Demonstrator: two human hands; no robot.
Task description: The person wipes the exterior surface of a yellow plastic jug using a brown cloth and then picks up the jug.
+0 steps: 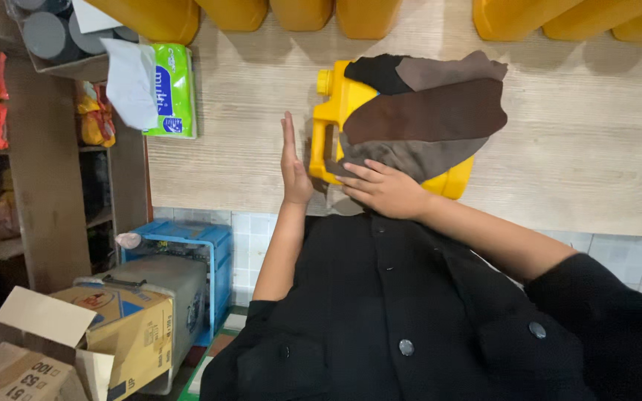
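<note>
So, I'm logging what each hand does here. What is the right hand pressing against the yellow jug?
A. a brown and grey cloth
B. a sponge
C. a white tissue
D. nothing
A: the right hand presses a brown and grey cloth onto the yellow jug.

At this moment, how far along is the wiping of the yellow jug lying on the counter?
Done: nothing can be confirmed; the jug's cleanliness cannot be judged. In hand: the right hand presses a brown patchwork cloth over the yellow jug, which lies on its side on the wooden counter. The left hand stands open, edge-on beside the jug's handle. Left: the capped end and handle side are uncovered.
</note>
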